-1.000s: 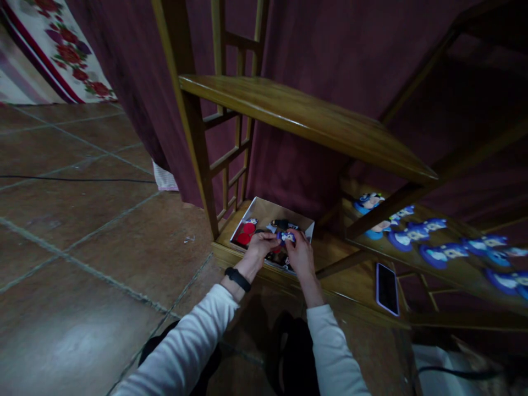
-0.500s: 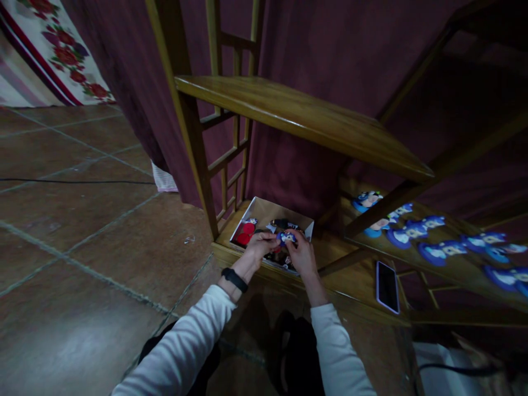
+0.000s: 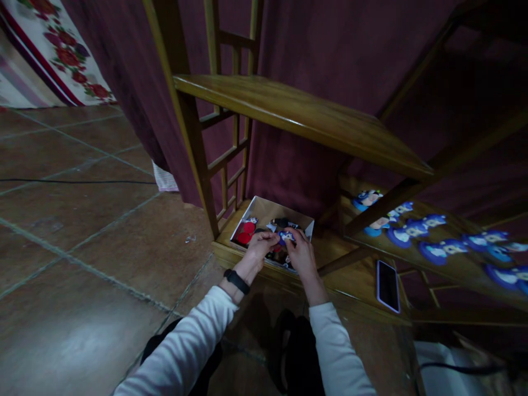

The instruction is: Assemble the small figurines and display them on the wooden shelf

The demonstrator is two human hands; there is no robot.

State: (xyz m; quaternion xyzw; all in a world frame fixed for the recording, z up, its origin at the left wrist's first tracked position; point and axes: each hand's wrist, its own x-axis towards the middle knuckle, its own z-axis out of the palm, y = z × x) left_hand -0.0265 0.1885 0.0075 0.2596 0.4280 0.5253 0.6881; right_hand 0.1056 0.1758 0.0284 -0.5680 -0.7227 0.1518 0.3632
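Observation:
A small purple-blue figurine [image 3: 285,237] with some white on it is held between my two hands, just above an open white box [image 3: 270,206]. My left hand [image 3: 263,245] pinches its left side, fingers closed. From the right, my right hand [image 3: 301,252] grips it with thumb and fingers. Inside the box lie red round pieces [image 3: 246,233] and several dark and white figures [image 3: 280,223]; my hands hide part of them. The figurine's finer details are too small to make out.
The box stands on the low wooden shelf [image 3: 330,250], under a higher wooden board [image 3: 289,113]. A phone [image 3: 388,286] lies on the low shelf at right. Several blue and purple figurines [image 3: 412,231] stand on the shelf beyond a slanting wooden post.
Both hands stay over the box with the figurine between them. Only very slight shifts of the hands and of the view show.

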